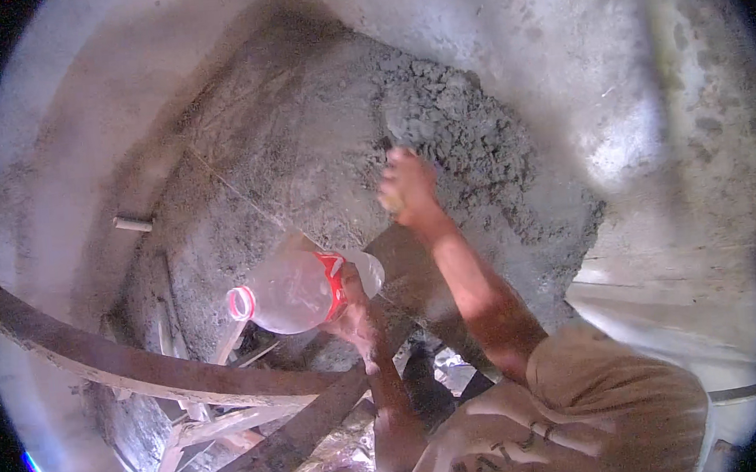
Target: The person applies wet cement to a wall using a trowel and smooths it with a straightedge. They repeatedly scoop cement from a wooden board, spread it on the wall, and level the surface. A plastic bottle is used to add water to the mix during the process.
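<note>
My left hand [356, 313] is wrapped round a large clear plastic bottle [289, 296] with a red label. The bottle lies tilted on its side, its uncapped neck with a red ring pointing left. Farther ahead, my right hand [411, 184] is closed and smeared by motion. A yellowish bit shows at its fingers, but what it grips cannot be made out. Just beyond and to the right of that hand lies a rough heap of wet grey mortar [467, 122]. Smoother grey mortar [291, 145] spreads to its left.
A curved beam [140, 370] crosses the lower left, meeting a second dark bar [279, 448]. Wooden pieces [224, 425] stand below them. A short pale pipe [133, 224] juts out at the left. Pale curved walls [577, 52] surround the mortar.
</note>
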Demonstrator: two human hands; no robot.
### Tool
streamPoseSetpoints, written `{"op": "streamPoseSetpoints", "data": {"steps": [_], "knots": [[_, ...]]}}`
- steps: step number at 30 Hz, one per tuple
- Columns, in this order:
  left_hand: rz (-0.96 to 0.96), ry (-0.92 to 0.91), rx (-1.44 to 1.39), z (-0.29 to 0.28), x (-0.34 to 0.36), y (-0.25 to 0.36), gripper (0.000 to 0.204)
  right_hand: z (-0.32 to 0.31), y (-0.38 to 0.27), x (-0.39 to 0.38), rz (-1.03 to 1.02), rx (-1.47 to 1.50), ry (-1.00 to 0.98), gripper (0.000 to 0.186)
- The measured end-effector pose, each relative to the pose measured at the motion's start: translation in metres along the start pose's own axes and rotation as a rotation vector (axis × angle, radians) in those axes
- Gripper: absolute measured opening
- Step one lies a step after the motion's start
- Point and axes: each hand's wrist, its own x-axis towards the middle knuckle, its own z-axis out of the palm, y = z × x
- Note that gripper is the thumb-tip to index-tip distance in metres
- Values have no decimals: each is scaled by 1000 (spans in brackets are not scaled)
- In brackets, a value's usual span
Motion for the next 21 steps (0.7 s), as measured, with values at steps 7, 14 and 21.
{"op": "streamPoseSetpoints", "data": {"steps": [7, 14, 21], "knots": [[-60, -79, -90, 10, -2, 10, 66, -4, -59, -170, 174, -477, 38, 16], [91, 50, -54, 9, -9, 35, 59, 11, -211, -105, -532, -2294, 54, 21], [156, 109, 33, 30, -8, 46, 51, -80, -238, -75, -682, -2548, -148, 19]]}}
